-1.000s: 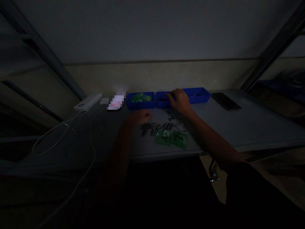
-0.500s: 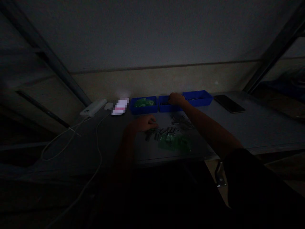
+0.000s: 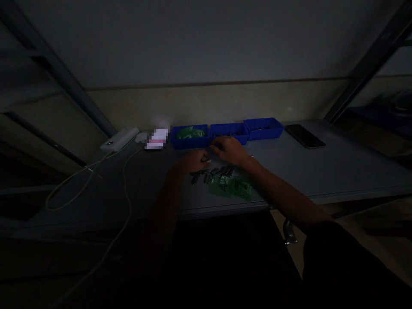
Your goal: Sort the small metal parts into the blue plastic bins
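My left hand (image 3: 195, 161) is closed in a pinch just above the table, and a small shiny metal piece (image 3: 206, 160) shows at its fingertips. To its right, my right hand (image 3: 231, 150) hovers in front of the middle blue bin (image 3: 229, 128), fingers bent together; whatever they hold is too dark to make out. Below both hands lie several short metal pieces (image 3: 207, 177), loose on the table. Small green plastic bags (image 3: 219, 187) lie nearest the table's front edge, with metal bits on or in them.
Left of the middle bin stands a blue bin (image 3: 190, 142) of green bags; another blue bin (image 3: 265, 134) is on the right. A dark phone (image 3: 305, 136) lies far right. A lit phone (image 3: 157, 139), a white power strip (image 3: 120, 139) and a cable (image 3: 126, 193) occupy the left.
My right hand has come out of the middle bin and moved down and left, closer to my left hand. My left hand stays over the metal pieces. The view has shifted slightly.
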Demonstrator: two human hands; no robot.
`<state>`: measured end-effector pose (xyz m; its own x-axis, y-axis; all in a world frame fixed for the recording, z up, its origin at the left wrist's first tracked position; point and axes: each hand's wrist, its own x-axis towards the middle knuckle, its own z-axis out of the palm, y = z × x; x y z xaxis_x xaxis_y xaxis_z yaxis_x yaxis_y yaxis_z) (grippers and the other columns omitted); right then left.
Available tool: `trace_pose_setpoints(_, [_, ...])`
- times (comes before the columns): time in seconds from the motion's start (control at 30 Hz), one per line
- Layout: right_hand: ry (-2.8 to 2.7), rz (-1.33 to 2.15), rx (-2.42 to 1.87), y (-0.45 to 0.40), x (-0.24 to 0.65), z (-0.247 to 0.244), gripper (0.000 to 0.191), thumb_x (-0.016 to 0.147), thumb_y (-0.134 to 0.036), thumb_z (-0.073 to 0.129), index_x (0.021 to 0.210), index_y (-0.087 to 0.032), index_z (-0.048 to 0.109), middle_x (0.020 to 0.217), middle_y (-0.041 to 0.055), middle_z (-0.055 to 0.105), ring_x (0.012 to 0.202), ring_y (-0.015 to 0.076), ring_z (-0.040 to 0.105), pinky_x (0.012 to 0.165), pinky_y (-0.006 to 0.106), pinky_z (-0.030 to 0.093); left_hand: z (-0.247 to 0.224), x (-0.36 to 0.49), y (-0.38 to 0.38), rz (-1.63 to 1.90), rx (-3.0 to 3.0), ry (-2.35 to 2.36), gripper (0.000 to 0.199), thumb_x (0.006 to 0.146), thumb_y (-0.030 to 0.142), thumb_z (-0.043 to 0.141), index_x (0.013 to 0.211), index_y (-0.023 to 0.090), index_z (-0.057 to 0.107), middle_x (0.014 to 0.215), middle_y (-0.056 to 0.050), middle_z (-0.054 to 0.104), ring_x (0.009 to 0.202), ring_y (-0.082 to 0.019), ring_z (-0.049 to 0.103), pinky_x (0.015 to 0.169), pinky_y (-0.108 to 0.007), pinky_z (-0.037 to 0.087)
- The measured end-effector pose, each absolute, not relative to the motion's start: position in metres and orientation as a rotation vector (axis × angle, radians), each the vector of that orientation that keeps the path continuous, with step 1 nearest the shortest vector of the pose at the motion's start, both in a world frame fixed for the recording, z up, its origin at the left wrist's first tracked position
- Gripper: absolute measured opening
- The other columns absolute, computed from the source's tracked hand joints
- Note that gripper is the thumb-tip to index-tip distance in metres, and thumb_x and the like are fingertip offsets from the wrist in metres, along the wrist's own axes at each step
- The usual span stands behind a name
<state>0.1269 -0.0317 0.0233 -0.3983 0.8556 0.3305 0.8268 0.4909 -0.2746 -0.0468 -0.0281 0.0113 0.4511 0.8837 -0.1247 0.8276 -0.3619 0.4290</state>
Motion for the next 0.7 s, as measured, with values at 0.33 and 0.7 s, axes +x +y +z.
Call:
trace_pose_setpoints(0.33, [-2.363, 0.162, -1.168, -0.037, 0.116, 0.007, 0.032, 0.084, -0.027, 0.053, 0.114, -0.016, 0.057, 0.101, 0.0089, 0.066, 0.090, 0.0184, 0.061, 0.077, 0.026, 0.042, 0.021, -0.050, -0.024, 0.464, 2.312, 1.499, 0.022, 0.084, 0.024, 0.041, 0.085, 0.016, 0.061, 0.089, -0.007, 0.065, 0.086, -0.019, 0.060, 0.077, -0.029, 0.045])
trace_pose_setpoints(0.7, [-2.145, 0.111, -1.011, -0.023, 0.119, 0.000, 0.016, 0.089, -0.027, 0.050, 0.093, -0.015, 0.061, 0.086, 0.0068, 0.062, 0.081, 0.0168, 0.056, 0.074, 0.027, 0.040, 0.016, -0.049, -0.016, 1.022, 1.947, 1.273, 0.028, 0.085, 0.027, 0.044, 0.107, 0.015, 0.055, 0.069, -0.001, 0.061, 0.070, -0.015, 0.062, 0.065, -0.026, 0.048])
